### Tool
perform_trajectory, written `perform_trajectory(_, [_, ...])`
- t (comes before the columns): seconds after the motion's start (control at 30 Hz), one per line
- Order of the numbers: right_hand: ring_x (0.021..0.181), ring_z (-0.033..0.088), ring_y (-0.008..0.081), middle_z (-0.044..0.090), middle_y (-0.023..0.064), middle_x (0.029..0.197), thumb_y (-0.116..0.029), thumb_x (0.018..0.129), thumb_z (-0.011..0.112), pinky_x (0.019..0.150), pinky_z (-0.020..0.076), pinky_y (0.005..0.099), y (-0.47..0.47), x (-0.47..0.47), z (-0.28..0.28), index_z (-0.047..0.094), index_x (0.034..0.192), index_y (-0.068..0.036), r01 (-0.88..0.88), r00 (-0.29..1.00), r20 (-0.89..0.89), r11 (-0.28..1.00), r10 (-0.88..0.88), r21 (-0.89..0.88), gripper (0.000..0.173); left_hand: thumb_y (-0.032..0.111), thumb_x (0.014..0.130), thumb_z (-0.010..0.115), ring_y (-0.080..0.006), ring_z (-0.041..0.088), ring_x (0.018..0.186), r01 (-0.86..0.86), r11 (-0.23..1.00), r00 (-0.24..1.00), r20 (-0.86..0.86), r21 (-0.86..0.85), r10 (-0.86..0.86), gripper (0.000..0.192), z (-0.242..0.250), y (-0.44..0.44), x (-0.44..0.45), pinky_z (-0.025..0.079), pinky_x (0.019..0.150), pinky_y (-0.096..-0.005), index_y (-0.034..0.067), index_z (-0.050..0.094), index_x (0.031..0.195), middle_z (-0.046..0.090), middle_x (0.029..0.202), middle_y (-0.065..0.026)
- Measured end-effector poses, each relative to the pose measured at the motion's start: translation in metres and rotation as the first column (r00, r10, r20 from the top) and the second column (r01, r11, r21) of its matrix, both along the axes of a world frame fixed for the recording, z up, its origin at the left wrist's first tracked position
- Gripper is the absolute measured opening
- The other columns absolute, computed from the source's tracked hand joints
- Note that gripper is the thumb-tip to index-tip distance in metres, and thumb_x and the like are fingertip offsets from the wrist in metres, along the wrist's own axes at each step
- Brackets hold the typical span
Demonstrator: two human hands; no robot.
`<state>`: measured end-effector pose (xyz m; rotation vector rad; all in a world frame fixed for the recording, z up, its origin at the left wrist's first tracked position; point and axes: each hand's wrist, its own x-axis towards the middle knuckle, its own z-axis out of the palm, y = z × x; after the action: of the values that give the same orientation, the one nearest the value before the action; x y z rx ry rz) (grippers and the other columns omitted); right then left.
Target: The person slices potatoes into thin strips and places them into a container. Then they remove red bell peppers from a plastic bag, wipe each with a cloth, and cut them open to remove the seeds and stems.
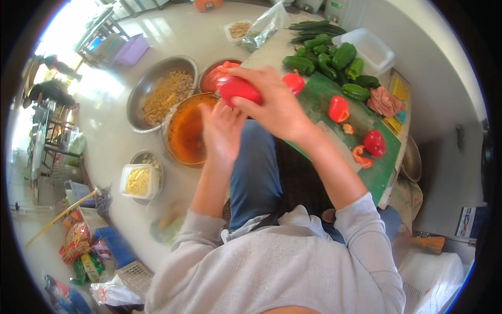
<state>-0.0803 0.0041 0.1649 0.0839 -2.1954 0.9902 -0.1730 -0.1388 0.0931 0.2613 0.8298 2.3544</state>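
My right hand [274,100] grips a red bell pepper [240,91] from above, fingers and thumb around it. Just below it is my left hand [223,127], palm up, thumb spread away and fingertips close under the pepper; whether they touch it I cannot tell. Red bell peppers [374,143] and cut pieces lie on the green cutting board [382,176] to my right. A flat pale grey rectangle [340,143], perhaps a cleaver blade, rests along the board's near edge, partly behind my right forearm. A bucket with an orange-stained inside [184,133] stands beyond my left hand.
Green peppers [345,55] and cucumbers [313,26] are heaped behind the board beside a clear plastic tub [366,49]. On the floor stand a steel basin of diced food [135,106], a red-lined container [208,72] and a white tub of yellow strips [124,180].
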Motion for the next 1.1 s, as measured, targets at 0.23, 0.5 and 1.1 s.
perform_trajectory(0.23, [0.113, 0.065, 0.0437, 0.059, 0.0212, 0.124, -0.016, 0.094, 0.07, 0.093, 0.0575, 0.049, -0.097, -0.144, -0.07, 0.065, 0.137, -0.019, -0.258, 0.928, 0.325, 0.944, 0.183, 0.207, 0.044, 0.075, 0.108, 0.027, -0.0432, 0.013, 0.162, -0.098, 0.975, 0.965, 0.22, -0.199, 0.142, 0.102, -0.041, -0.111, -0.092, 0.024, 0.129, -0.0578, -0.002, 0.001, 0.17, 0.007, 0.175, -0.0243])
perform_trajectory(0.5, [0.113, 0.064, 0.0349, 0.063, 0.0133, 0.122, -0.023, 0.093, 0.067, 0.091, 0.0602, 0.0474, -0.127, -0.164, -0.132, 0.071, 0.126, -0.023, -0.142, 0.971, 0.221, 0.962, 0.09, 0.232, 0.033, 0.075, 0.108, 0.023, -0.0352, 0.053, 0.135, -0.036, 0.906, 0.93, 0.317, -0.422, 0.185, 0.087, -0.084, -0.151, -0.113, 0.039, 0.113, -0.0647, 0.006, 0.052, 0.151, 0.058, 0.15, -0.0077])
perform_trajectory(1.1, [0.123, 0.065, 0.0327, 0.072, 0.0143, 0.128, -0.029, 0.094, 0.079, 0.107, 0.052, 0.0449, 0.053, 0.03, -0.066, 0.067, 0.14, -0.017, 0.541, 0.84, -0.007, 0.84, -0.542, -0.049, 0.049, 0.04, 0.105, 0.066, -0.0279, 0.053, 0.142, -0.274, 0.708, 0.681, -0.651, -0.651, -0.335, 0.064, -0.022, 0.048, -0.065, 0.039, 0.119, -0.0512, 0.004, 0.05, 0.155, 0.06, 0.15, -0.0164])
